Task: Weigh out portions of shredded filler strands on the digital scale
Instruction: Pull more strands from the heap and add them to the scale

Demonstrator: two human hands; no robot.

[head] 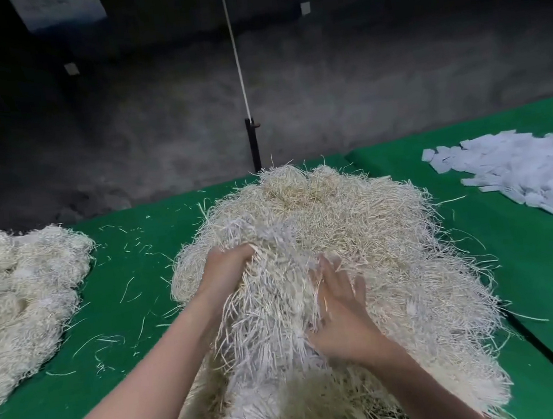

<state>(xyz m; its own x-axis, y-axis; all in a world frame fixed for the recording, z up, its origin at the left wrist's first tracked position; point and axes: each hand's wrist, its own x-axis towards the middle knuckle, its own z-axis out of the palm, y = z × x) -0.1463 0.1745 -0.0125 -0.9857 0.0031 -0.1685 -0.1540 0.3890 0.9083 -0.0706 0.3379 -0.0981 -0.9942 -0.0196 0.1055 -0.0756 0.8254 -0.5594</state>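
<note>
A big heap of cream shredded filler strands (pixel 356 227) covers the middle of the green table (pixel 130 267). My left hand (pixel 225 272) is dug into the heap's left side, fingers curled round a tuft of strands. My right hand (pixel 343 308) lies on the heap's front with its fingers spread and straight, pressing into the strands; it looks blurred. Between the two hands a whitish bunch of strands (pixel 272 306) hangs down toward me. No digital scale is in view.
A second pile of strands (pixel 20 300) lies at the left edge of the table. White paper slips (pixel 519 171) are scattered on the adjoining green table at the right. A black post (pixel 253 143) with a white cord stands behind the heap. Loose strands litter the cloth.
</note>
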